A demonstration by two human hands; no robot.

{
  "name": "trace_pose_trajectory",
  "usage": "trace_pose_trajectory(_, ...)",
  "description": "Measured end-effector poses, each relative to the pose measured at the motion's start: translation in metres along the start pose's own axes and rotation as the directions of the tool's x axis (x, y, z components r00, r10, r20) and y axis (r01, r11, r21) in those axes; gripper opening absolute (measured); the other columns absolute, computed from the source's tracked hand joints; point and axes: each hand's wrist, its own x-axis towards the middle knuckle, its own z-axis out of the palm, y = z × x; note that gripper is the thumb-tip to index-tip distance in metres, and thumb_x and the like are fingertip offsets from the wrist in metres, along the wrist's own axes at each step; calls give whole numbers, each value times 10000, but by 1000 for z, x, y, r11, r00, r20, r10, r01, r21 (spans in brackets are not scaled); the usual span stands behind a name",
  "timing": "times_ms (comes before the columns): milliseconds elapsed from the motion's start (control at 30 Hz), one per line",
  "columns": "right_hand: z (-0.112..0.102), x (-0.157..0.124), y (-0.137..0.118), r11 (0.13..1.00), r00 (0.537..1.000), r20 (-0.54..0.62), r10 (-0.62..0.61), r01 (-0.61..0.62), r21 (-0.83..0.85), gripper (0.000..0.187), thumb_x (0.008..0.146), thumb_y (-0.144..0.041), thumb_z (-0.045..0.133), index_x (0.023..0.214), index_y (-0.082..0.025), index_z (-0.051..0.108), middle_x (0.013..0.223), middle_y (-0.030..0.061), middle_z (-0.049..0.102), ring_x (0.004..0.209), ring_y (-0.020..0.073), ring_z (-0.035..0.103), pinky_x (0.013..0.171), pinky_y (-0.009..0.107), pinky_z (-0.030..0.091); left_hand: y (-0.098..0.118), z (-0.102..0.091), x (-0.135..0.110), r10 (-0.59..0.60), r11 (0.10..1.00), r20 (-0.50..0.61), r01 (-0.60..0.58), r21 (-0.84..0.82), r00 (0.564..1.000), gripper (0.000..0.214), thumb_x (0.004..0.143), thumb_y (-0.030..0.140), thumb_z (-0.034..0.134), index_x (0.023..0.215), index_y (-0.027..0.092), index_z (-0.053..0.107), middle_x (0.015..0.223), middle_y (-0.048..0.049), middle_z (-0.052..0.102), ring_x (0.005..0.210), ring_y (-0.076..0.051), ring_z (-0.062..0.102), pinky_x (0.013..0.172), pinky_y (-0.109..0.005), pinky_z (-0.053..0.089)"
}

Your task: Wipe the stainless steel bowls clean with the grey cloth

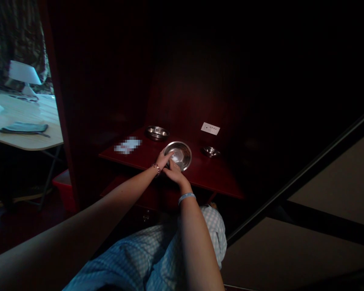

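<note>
Just over the near edge of the dark red shelf (204,176), you have the metal bowl (179,151) between your 2 hands, its open side tipped toward you; whether its base touches the wood is hidden. It is round, so it offers no long axis; what counts is where each hand meets its rim. Your left hand (163,160) grasps it at about 8 o'clock, thumb over the lip, while your right hand (174,174) comes in at about 6 o'clock with its fingers over the near inside wall, by a small greyish thing (180,165), perhaps a cloth. Both hands are equally near; you cannot tell whether the right one clasps that thing or only presses on it. Besides fingers and the greyish thing, the bowl shows a pale shine on its floor. At 10 to 11 o'clock from it sits what looks like a stack of bowls (157,133), and at 3 o'clock 1 small bowl (211,152); their contents are too dark to make out. A blurred pale patch (128,145) lies at 9 o'clock, and a white wall socket (210,128) is at 2 o'clock.
</note>
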Motion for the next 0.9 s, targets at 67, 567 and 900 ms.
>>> trace_pose_trajectory(67,-2,0,0,1000,1000,3,10,-10,1,756,866,-326,479,1533,-61,242,1564,152,352,1447,241,326,1182,352,255,-3,0,2,4,1000,4,-4,3,1000,396,689,244,715,1070,141,677,1055,-95,725,1072,-248,643,1032,-387,449)
trace_pose_trajectory(567,1,-28,-38,852,937,32,347,-301,-428,760,981,-450,329,1571,-54,58,1637,198,18,1523,291,-9,1213,436,-30,-11,-2,8,6,999,-21,-5,48,1000,417,680,58,599,1083,144,668,1091,-91,719,1083,-223,638,1074,-389,427)
trace_pose_trajectory(900,-5,-18,-16,905,957,109,269,-212,-369,797,965,-571,304,1580,-108,98,1644,154,15,1527,263,-13,1214,448,-44,2,1,1,-16,999,5,16,29,1000,350,697,129,623,1042,143,679,1078,-97,722,1118,-249,626,1076,-403,416)
